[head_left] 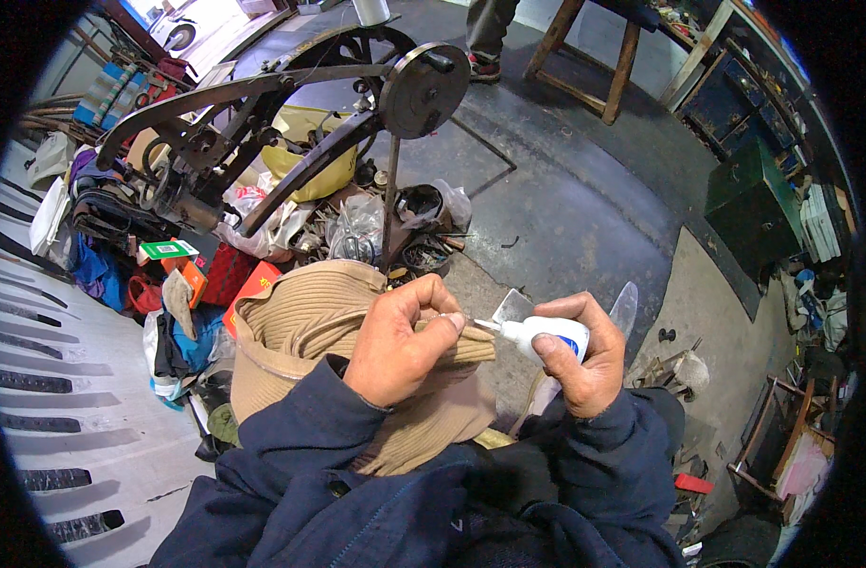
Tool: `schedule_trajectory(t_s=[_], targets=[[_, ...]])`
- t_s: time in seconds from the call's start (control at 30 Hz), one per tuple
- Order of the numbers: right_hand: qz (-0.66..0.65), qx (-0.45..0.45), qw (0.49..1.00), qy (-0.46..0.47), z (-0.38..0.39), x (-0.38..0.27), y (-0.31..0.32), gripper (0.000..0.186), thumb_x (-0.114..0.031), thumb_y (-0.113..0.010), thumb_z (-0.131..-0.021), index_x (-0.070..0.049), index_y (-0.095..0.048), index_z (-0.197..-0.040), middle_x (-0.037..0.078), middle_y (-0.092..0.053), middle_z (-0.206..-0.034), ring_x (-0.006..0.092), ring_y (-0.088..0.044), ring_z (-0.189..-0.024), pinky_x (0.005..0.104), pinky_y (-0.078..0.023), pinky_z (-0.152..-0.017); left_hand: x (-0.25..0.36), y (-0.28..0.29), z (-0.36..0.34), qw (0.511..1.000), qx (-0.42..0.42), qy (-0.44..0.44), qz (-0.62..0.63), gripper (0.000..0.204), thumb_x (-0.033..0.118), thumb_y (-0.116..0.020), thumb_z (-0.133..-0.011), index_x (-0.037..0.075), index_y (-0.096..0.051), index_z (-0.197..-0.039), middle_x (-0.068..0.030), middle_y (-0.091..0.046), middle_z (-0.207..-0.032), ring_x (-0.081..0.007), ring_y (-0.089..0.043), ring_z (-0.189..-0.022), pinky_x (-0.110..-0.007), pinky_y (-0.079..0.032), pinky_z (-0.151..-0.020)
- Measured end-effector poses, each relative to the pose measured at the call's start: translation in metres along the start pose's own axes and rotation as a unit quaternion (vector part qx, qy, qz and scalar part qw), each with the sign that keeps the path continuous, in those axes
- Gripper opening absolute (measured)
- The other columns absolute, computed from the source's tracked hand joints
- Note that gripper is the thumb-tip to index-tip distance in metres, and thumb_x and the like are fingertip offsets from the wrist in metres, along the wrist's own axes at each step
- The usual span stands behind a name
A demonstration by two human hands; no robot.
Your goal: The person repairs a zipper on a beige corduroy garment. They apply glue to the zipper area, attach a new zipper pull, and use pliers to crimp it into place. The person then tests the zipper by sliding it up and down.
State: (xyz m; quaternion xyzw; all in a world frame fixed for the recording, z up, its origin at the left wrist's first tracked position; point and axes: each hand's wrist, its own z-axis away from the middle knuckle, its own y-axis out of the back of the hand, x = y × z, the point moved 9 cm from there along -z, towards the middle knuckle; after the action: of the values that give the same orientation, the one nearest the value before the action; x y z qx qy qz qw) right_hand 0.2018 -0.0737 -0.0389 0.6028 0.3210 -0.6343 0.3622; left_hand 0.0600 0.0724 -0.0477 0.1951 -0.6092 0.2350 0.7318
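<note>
My left hand (395, 348) is closed in a pinch at the nozzle tip of a small white squeeze bottle (537, 333); what its fingertips hold is too small to make out. My right hand (594, 360) grips that bottle, which lies tilted with its nozzle pointing left. A small pale flat piece (512, 306) shows just behind the bottle, and a translucent strip (623, 308) sticks up beyond my right fingers. Beneath my left hand a tan ribbed fabric article (291, 360), perhaps a bag, rests in my lap, with folds reaching under the bottle.
A black hand-cranked machine (422, 87) stands ahead over piles of bags, scraps and tools. A person's leg (485, 38) is beside a wooden stool (584, 95). A green cabinet (750, 204) stands at the right. A slotted white surface (102, 417) borders the left.
</note>
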Motion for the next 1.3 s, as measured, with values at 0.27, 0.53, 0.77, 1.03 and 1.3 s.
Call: schedule_trajectory(t_s=[0.27,0.53,0.77,1.03,1.3], targets=[[0.018,-0.006,1.0,0.006,-0.0006,-0.0006,-0.0015,0.029,-0.017,-0.075,-0.093,-0.001,-0.064,-0.114,0.002,-0.069,-0.092,0.0062,-0.058,-0.078,0.0236,-0.047,-0.069,-0.0005,0.001,0.001,1.0,-0.001,0.006,-0.006,0.013,0.011,-0.064,-0.089,0.0,-0.061,-0.085,-0.0022,-0.06,-0.08,-0.0082,-0.053,-0.077,-0.028,-0.044,-0.071],[0.022,0.006,1.0,0.007,-0.0013,-0.0007,0.0006,0.028,-0.017,-0.074,-0.093,-0.001,-0.064,-0.113,0.002,-0.069,-0.091,0.0064,-0.059,-0.078,0.024,-0.047,-0.069,0.0007,0.0006,0.0011,1.0,-0.002,-0.001,-0.006,0.012,0.011,-0.063,-0.09,0.0,-0.061,-0.086,-0.003,-0.061,-0.08,-0.0089,-0.054,-0.077,-0.028,-0.045,-0.072],[0.029,0.003,0.999,0.026,-0.0013,-0.004,0.0014,0.028,-0.018,-0.074,-0.093,-0.001,-0.064,-0.112,0.003,-0.07,-0.091,0.0067,-0.06,-0.078,0.0241,-0.048,-0.069,0.0022,-0.0003,0.0012,1.0,-0.004,-0.003,0.003,0.01,0.01,-0.063,-0.091,0.001,-0.061,-0.088,-0.0019,-0.061,-0.079,-0.007,-0.054,-0.073,-0.026,-0.045,-0.067],[0.037,-0.003,0.999,0.008,-0.0014,-0.0007,0.0008,0.028,-0.017,-0.075,-0.092,-0.001,-0.065,-0.112,0.003,-0.07,-0.091,0.0071,-0.06,-0.077,0.0247,-0.048,-0.069,-0.0008,0.0007,0.0005,1.0,-0.001,-0.005,0.0,0.011,0.01,-0.064,-0.09,0.001,-0.061,-0.087,-0.0009,-0.06,-0.077,-0.0063,-0.053,-0.072,-0.026,-0.044,-0.065],[0.029,0.008,0.999,0.028,-0.0012,-0.0045,0.0015,0.026,-0.015,-0.075,-0.091,-0.001,-0.065,-0.111,0.003,-0.07,-0.091,0.0069,-0.06,-0.078,0.0244,-0.048,-0.068,0.0013,0.0004,0.0002,1.0,-0.004,-0.008,-0.004,0.01,0.01,-0.064,-0.09,0.001,-0.06,-0.087,-0.0014,-0.061,-0.079,-0.0067,-0.053,-0.074,-0.026,-0.044,-0.067]])
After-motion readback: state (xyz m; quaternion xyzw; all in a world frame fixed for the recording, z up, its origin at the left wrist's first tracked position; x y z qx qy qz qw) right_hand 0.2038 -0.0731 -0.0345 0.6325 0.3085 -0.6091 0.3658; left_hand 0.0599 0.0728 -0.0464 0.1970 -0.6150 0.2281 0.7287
